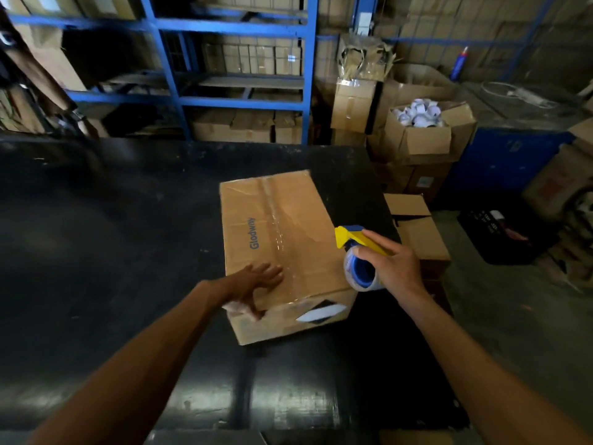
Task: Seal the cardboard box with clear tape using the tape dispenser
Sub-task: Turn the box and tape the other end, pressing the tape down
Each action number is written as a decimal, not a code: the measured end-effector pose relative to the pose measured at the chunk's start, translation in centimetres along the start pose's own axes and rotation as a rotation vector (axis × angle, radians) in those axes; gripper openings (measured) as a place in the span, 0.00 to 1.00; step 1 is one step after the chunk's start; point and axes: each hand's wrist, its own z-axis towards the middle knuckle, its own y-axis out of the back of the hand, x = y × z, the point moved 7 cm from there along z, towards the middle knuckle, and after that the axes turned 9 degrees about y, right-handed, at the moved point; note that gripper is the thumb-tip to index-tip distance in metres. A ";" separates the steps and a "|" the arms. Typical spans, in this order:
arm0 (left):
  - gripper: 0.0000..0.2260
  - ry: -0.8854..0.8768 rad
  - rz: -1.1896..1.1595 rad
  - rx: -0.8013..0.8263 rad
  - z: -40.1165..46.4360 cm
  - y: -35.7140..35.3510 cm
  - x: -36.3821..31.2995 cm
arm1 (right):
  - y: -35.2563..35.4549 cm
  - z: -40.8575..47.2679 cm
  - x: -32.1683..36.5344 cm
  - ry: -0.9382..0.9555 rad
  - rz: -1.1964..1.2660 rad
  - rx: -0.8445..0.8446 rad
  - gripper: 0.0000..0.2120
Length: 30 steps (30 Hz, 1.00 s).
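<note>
Cardboard box [282, 252] lies on the dark desk [96, 252], seemingly taped along its centre seam, left hand [253, 284] flat with fingers spread holding it steady while right hand [390, 263], fingers wrapped around the tape dispenser [361, 258], should press firmly along any remaining edge.

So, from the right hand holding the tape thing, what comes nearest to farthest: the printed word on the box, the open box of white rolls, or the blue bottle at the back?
From the right hand:
1. Printed word, on the box top, to its left.
2. Open box of white rolls, beyond the table, back right.
3. Blue bottle, farthest back, right.
</note>
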 end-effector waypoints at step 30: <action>0.38 0.225 -2.057 0.012 -5.3 2.7 -5.4 | -3.2 -6.1 5.7 0.828 -0.148 0.269 0.23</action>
